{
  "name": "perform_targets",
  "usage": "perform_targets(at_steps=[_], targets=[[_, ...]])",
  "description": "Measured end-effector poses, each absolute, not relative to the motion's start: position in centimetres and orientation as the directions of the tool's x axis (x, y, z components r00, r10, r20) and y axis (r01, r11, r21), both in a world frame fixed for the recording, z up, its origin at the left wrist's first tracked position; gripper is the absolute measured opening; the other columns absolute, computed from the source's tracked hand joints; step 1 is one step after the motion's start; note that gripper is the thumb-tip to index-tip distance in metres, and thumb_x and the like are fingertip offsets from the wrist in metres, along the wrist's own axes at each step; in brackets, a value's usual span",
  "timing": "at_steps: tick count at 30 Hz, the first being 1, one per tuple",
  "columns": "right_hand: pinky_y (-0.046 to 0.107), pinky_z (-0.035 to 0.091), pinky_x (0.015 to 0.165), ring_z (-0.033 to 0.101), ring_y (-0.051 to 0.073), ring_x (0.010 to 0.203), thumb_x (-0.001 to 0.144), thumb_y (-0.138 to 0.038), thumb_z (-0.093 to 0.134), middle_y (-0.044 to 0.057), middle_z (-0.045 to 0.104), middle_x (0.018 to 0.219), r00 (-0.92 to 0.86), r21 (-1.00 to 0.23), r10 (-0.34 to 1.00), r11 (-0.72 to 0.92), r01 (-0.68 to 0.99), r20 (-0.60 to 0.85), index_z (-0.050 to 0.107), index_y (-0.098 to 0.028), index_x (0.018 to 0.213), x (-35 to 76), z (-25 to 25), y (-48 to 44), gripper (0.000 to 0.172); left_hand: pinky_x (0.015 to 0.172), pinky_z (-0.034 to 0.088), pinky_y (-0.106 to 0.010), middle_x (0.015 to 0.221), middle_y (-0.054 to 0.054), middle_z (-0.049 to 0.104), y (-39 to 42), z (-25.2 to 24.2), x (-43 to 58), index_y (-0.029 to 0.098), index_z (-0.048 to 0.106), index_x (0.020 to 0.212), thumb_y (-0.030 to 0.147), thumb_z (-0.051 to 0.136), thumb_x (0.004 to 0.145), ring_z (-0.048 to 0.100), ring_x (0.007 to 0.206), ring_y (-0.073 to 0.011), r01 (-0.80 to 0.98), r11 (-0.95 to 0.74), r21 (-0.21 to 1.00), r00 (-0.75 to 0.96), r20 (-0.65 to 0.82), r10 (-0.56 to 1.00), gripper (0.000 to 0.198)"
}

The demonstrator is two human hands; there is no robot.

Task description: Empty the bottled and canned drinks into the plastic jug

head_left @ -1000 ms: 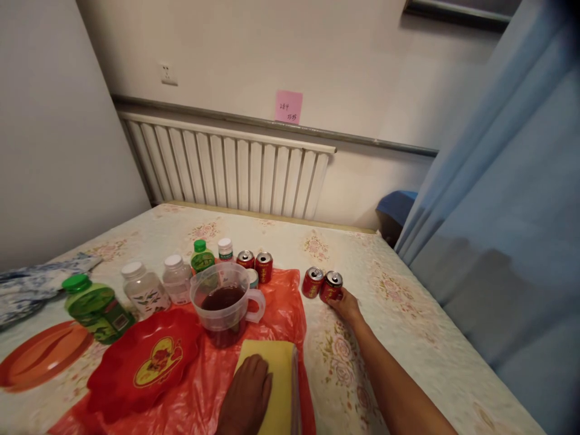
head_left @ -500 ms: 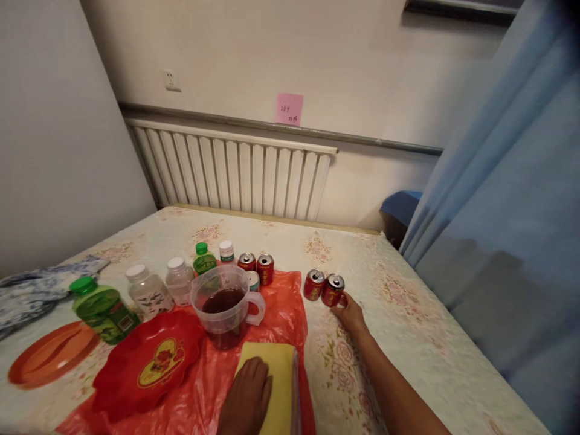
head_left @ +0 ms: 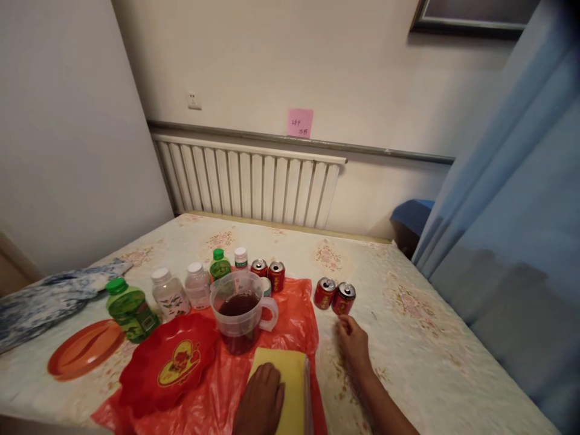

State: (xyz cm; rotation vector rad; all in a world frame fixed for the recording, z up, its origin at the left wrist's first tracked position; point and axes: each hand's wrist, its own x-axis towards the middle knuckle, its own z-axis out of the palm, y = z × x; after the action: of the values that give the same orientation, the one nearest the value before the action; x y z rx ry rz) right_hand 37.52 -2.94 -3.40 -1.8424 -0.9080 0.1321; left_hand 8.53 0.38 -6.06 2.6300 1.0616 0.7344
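My left hand (head_left: 261, 399) lies flat, fingers out, on a folded yellow cloth (head_left: 292, 383) at the near edge. My right hand (head_left: 356, 344) is just in front of two red drink cans, its fingers loosely curled with nothing visible in them. The right can (head_left: 343, 299) stands upright beside the left can (head_left: 324, 294); both tops look opened. A clear plastic measuring jug (head_left: 235, 329) of dark brown liquid is beyond the cloth, its handle to the right. Cloth and jug rest on a red plastic sheet (head_left: 296, 314).
Left of the jug are a red scalloped plate (head_left: 203, 338), an orange lid (head_left: 90, 350), green-capped bottles (head_left: 131, 314) and white-capped clear jars (head_left: 168, 296). Two more red cans (head_left: 276, 278) stand behind the jug. A blue curtain (head_left: 498, 241) hangs at the right; a radiator (head_left: 254, 181) lines the wall.
My right hand has let go of the right-hand can and drawn back toward me. My left hand stays on the cloth. The whole view has shifted slightly.
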Motion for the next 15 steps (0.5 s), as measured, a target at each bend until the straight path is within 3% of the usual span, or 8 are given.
perform_targets(at_steps=[4,7,11,15], targets=[[0.029,0.052,0.064,0.066,0.020,0.065,0.079,-0.031,0.051,0.005,0.071,0.071,0.527,-0.813,0.768,-0.016,0.582,0.363,0.069,-0.018,0.092,34.2,-1.5,0.0,0.026,0.086,0.050,-0.034,0.098,-0.004,0.064,0.5,-6.3,8.6,0.023,0.056,0.092,0.022,0.044,0.093,0.060,0.093,-0.0201,0.592,-0.726,0.350,0.608,0.398,0.687,0.013],[0.030,0.053,0.066,0.066,0.020,0.069,0.076,-0.025,0.053,0.005,0.073,0.078,0.410,-0.786,0.814,0.089,0.612,0.411,0.069,-0.019,0.090,32.0,-0.4,3.1,0.022,0.084,0.050,-0.035,0.095,-0.004,0.064,0.7,-6.6,8.6,0.023,0.057,0.090,0.020,0.045,0.091,0.061,0.090,-0.0205,0.588,-0.732,0.343,0.611,0.405,0.680,0.012],[0.037,0.054,0.080,0.067,0.023,0.086,0.072,-0.019,0.058,0.008,0.072,0.097,0.300,-0.739,0.834,0.176,0.650,0.463,0.068,-0.019,0.102,29.5,0.4,7.3,0.032,0.081,0.051,-0.034,0.094,-0.004,0.064,0.9,-7.4,8.7,0.022,0.056,0.089,0.018,0.045,0.089,0.061,0.088,-0.0204,0.584,-0.741,0.332,0.606,0.429,0.670,0.012],[0.043,0.047,0.097,0.059,0.026,0.110,0.076,-0.019,0.059,0.012,0.065,0.121,0.208,-0.688,0.834,0.253,0.680,0.512,0.061,-0.018,0.122,27.3,1.2,10.3,0.046,0.084,0.052,-0.034,0.098,-0.005,0.065,1.0,-8.8,8.7,0.023,0.056,0.094,0.015,0.046,0.086,0.063,0.091,-0.0208,0.581,-0.753,0.309,0.585,0.484,0.650,0.015]])
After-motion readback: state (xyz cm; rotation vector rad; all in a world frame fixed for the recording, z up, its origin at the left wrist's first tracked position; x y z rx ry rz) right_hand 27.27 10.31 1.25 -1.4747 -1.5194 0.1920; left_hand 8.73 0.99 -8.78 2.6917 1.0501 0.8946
